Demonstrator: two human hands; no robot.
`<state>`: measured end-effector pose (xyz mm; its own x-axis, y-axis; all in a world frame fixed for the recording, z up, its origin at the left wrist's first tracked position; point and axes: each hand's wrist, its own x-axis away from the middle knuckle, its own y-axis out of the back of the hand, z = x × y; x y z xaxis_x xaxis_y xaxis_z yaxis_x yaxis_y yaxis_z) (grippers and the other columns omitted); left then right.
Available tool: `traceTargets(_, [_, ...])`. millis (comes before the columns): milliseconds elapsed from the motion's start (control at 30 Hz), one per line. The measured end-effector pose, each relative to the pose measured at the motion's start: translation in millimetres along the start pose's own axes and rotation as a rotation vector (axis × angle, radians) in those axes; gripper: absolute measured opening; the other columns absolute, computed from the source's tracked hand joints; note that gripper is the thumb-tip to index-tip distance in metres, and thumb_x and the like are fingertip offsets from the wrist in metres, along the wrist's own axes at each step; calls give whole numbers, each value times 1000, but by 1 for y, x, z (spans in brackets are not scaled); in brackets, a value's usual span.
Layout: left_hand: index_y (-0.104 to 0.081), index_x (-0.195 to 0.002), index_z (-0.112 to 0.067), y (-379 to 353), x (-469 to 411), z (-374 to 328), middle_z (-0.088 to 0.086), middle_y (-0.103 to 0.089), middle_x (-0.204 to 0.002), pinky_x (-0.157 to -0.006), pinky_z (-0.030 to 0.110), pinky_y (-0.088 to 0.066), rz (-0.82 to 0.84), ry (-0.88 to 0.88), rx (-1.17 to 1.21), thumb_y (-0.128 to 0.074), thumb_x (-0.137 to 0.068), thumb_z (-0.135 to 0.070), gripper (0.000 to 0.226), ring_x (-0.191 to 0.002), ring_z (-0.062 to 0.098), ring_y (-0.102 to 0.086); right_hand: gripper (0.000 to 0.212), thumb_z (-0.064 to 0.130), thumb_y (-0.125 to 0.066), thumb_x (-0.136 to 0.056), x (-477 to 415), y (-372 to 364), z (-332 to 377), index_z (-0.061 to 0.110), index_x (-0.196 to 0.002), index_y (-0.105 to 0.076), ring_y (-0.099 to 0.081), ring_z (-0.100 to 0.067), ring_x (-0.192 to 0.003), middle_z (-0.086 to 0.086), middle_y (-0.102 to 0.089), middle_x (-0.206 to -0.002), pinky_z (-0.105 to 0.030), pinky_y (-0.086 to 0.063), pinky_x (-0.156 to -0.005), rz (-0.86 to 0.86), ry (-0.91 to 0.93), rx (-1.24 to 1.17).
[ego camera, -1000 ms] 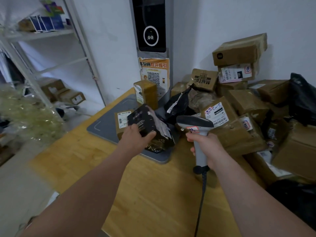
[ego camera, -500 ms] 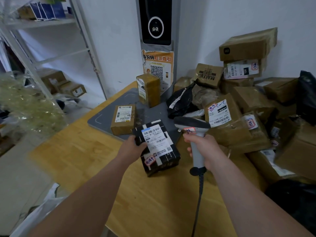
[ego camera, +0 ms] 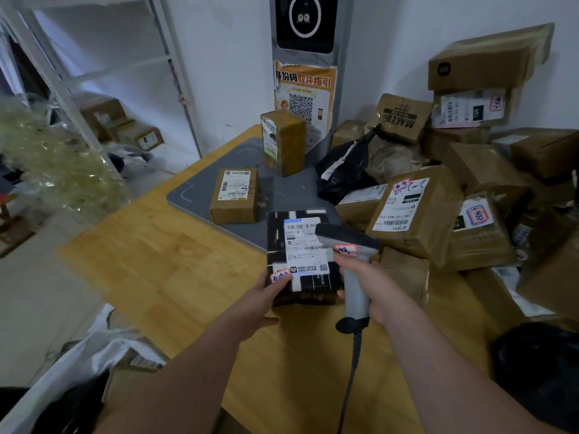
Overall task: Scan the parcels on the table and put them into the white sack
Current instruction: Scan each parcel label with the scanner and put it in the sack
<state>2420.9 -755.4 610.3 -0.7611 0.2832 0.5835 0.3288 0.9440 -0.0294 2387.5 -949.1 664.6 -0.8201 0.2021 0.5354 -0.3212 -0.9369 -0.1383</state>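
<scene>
My left hand (ego camera: 261, 303) grips the near left corner of a black parcel (ego camera: 279, 233) with a white shipping label, held face up over the wooden table (ego camera: 175, 267). My right hand (ego camera: 372, 289) grips the handle of a grey barcode scanner (ego camera: 347, 242), whose head sits just over the label's right side. The white sack (ego camera: 75, 364) lies open at the lower left below the table's edge, with cardboard boxes inside.
A grey scanning pad (ego camera: 200, 189) carries a flat brown box (ego camera: 235, 195) and an upright brown box (ego camera: 283, 140). A big heap of brown parcels (ego camera: 463, 195) and black bags fills the table's right side. Metal shelving (ego camera: 72, 89) stands at the left.
My left hand turned the black parcel label up and drew it nearer to me. The scanner in my right hand has come over its label.
</scene>
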Motion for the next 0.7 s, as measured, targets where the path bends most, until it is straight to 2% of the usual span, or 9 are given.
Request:
traceTargets(133, [-31, -137, -48, 2, 7, 15, -5, -51, -133, -109, 52, -33, -2, -31, 123, -51, -93, -52, 48, -127, 22, -43, 38, 24, -73, -83, 7, 3, -5, 10, -116, -61, -64, -18, -78, -2, -68, -86, -30, -49, -60, 25, -35, 2])
traceTargets(200, [-34, -136, -46, 5, 12, 20, -3, -56, -130, -105, 50, -39, -31, -60, 157, -58, -86, -52, 56, -122, 23, -50, 42, 26, -74, -82, 9, 4, -6, 10, -118, -61, -63, -18, -77, -3, -67, -86, -29, -49, -58, 38, -45, -12])
traceTargets(300, [-36, -135, -41, 11, 21, 27, 5, -63, -121, -89, 38, -51, -101, -135, 208, -74, -70, -36, 75, -110, 24, -61, 46, 28, -77, -79, 13, 3, -6, 10, -118, -62, -64, -22, -81, -9, -69, -96, -29, -51, -56, 63, -46, 42])
traceTargets(367, [-35, -134, -38, 15, 25, 31, 8, -65, -120, -73, 27, -55, -137, -177, 234, -77, -72, -21, 77, -102, 22, -66, 39, 26, -75, -82, 16, -1, -4, 9, -116, -63, -66, -25, -86, -12, -70, -105, -28, -52, -56, 50, -1, 79])
traceTargets(433, [-31, -136, -35, 18, 28, 33, 10, -64, -119, -66, 22, -54, -162, -203, 251, -76, -75, -12, 79, -99, 22, -68, 32, 23, -71, -86, 19, -5, 1, 9, -113, -63, -65, -21, -75, -10, -70, -102, -26, -50, -56, 31, 57, 72])
traceTargets(567, [-30, -144, -28, 19, 31, 38, 13, -64, -120, -71, 27, -56, -182, -210, 261, -78, -74, -11, 86, -101, 26, -68, 19, 24, -69, -88, 31, -10, 15, 10, -101, -66, -59, -16, -59, -7, -70, -87, -26, -48, -54, 14, 145, 165])
traceTargets(700, [-32, -142, -31, 18, 35, 41, 11, -63, -122, -79, 31, -55, -179, -222, 258, -84, -60, -22, 98, -105, 26, -66, 15, 25, -71, -86, 42, -12, 22, 10, -88, -67, -56, -15, -54, -6, -68, -76, -27, -48, -52, 43, 166, 273])
